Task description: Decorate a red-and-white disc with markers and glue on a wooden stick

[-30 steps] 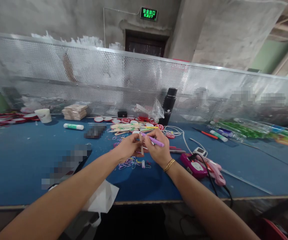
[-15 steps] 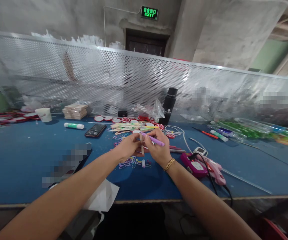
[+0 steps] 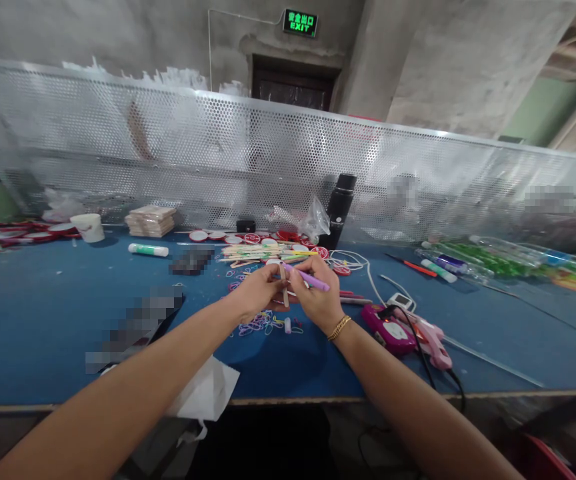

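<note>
Between the fingers of my left hand (image 3: 261, 291) is a flat wooden craft stick (image 3: 284, 285), held roughly upright above the table. My right hand (image 3: 318, 293) grips a purple marker (image 3: 313, 279), its tip end close to the stick and partly hidden by my fingers. Below the hands lies a loose heap of coloured rubber bands (image 3: 258, 325), with a small pale purple cap (image 3: 287, 325) beside it. Just beyond my hands are a pile of wooden sticks (image 3: 248, 253) and several round red-and-white discs (image 3: 252, 239).
A black bottle (image 3: 341, 210) stands behind the sticks. To the right are a magenta device (image 3: 388, 329), a pink glue gun (image 3: 433, 343) and cables. On the left are a phone (image 3: 191, 260), a glue stick (image 3: 148, 250), a white cup (image 3: 88, 228) and stacked wooden pieces (image 3: 151, 221).
Both hands keep nearly the same pose, with the stick and marker still held together. Only the view has shifted very slightly.
</note>
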Action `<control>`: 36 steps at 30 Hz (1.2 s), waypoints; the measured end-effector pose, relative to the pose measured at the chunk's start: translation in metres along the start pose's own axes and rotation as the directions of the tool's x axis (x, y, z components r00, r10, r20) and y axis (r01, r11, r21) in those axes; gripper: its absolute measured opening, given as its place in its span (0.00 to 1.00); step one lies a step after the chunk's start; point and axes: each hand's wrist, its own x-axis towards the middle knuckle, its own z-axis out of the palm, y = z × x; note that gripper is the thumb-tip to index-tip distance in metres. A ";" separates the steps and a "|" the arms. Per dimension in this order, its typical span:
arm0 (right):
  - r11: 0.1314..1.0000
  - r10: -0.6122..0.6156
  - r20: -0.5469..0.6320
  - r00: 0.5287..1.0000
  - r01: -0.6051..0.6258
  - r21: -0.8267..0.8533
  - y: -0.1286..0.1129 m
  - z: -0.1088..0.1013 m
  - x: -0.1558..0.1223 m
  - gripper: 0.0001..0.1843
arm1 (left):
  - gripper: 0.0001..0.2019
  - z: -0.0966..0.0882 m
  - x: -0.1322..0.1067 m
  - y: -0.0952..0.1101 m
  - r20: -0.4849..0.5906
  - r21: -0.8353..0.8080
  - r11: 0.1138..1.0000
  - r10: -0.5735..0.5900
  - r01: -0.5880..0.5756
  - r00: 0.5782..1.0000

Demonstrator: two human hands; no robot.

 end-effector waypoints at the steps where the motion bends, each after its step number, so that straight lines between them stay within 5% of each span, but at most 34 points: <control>1: 1.000 -0.004 -0.005 1.000 0.004 -0.006 0.000 0.000 0.000 0.04 | 0.10 0.000 0.000 0.000 0.003 -0.003 1.000 0.000 0.000 1.000; 36: 1.000 0.000 0.024 1.000 0.000 0.011 -0.001 0.000 0.000 0.03 | 0.09 0.001 -0.001 0.002 -0.012 0.036 0.999 -0.001 0.002 1.000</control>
